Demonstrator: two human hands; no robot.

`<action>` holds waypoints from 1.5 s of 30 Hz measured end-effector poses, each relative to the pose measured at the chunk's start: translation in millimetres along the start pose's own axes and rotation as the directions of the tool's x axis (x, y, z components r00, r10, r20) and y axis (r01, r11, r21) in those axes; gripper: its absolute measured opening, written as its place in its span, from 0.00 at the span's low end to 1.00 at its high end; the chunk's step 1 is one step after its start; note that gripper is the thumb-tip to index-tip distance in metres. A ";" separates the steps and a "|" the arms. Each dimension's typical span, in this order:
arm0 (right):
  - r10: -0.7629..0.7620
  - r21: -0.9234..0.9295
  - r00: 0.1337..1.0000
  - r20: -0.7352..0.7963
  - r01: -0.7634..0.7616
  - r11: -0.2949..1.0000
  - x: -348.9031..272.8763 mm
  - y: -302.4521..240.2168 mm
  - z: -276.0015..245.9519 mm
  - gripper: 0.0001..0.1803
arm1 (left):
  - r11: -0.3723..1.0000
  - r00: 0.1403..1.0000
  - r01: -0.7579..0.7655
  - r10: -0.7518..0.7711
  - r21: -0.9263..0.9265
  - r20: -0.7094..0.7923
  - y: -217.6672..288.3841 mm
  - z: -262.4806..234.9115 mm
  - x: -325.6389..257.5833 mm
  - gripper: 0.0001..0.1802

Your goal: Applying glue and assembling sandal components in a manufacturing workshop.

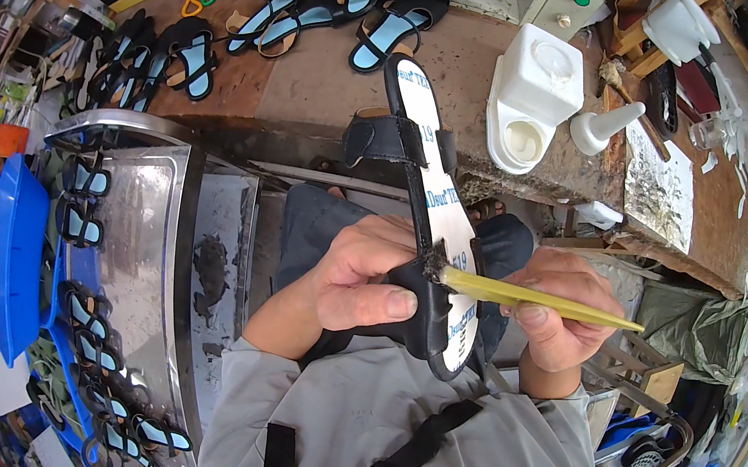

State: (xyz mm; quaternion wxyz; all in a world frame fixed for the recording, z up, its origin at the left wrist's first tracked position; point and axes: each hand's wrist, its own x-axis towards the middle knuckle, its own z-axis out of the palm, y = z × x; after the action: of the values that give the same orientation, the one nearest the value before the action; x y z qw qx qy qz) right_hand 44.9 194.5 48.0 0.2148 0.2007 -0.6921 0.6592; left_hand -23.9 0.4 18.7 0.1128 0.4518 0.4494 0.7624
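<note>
My left hand is closed round the heel end of a black sandal, which stands tilted with the white, printed underside of its insole toward me. Black straps wrap over its edges. In my right hand is a yellow-handled brush, pinched between thumb and fingers. Its dark bristles touch the sandal's left edge near the heel strap. Beyond, on the bench, stands a white plastic glue pot with a round opening at its front that holds a pale substance.
Several black sandals with light blue insoles lie on the brown workbench. More sandals line a metal-edged rack at left, beside a blue tray. A white nozzle cap and stained paper lie at right.
</note>
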 end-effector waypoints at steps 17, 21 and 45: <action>-0.191 0.044 0.980 0.051 0.189 0.981 -21.3 -11.5 1.3 0.08 | 0.996 0.992 0.088 -0.090 -0.027 -0.084 6.6 10.7 -13.1 0.14; -0.233 0.056 0.969 0.081 0.229 0.972 -25.3 -11.3 0.8 0.08 | 0.996 0.994 0.083 -0.086 -0.037 -0.071 5.9 9.5 -15.6 0.14; -0.176 0.256 0.975 0.137 0.137 0.957 -3.6 2.7 -14.4 0.07 | 0.997 0.999 -0.034 0.032 0.070 0.029 21.4 15.0 -3.5 0.14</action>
State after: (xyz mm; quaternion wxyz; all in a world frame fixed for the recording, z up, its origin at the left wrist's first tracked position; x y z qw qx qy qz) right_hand 46.8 208.9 44.3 0.1845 0.3317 -0.6022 0.7024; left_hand -5.1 -5.1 36.3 0.0905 0.4734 0.4668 0.7415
